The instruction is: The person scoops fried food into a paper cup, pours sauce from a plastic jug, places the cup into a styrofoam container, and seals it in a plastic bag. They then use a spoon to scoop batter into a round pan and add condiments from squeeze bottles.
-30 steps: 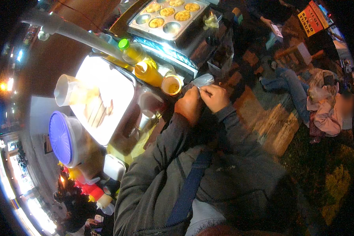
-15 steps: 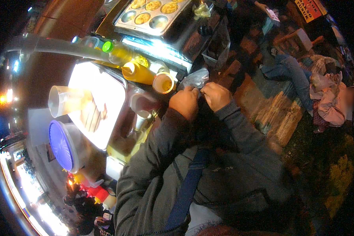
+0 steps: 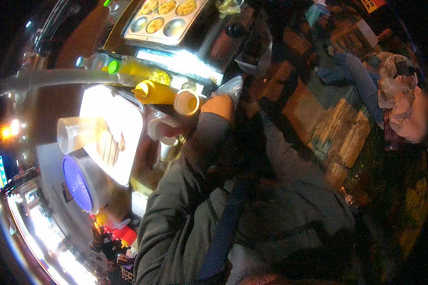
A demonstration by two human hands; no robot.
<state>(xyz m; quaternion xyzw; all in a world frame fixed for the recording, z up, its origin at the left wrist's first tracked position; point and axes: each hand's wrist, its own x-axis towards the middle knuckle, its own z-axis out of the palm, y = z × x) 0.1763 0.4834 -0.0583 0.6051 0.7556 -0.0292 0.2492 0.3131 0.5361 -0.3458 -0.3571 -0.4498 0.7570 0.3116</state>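
Note:
My left hand (image 3: pixel 218 107) is closed on a clear plastic bag (image 3: pixel 231 87), which sticks up past the knuckles. Deep shadow swallows my right hand (image 3: pixel 248 105); its sleeve runs up to it, a little apart from the bag, but the fingers cannot be made out. Just left of my left hand is a cup (image 3: pixel 186 103) with a pale rim. Against that cup lies a yellow squeeze bottle (image 3: pixel 152 92) with a pointed nozzle.
A lit pan of round moulds (image 3: pixel 128 35), several filled with golden cakes, stands at the back. To the left are a white tray (image 3: pixel 134 111), a clear cup (image 3: pixel 69 135) and a purple-lidded tub (image 3: pixel 78 183). At right, a person in jeans (image 3: pixel 359 80) sits.
My right hand has come away from the bag and dropped into shadow. My left hand keeps hold of the bag. The whole view has shifted slightly.

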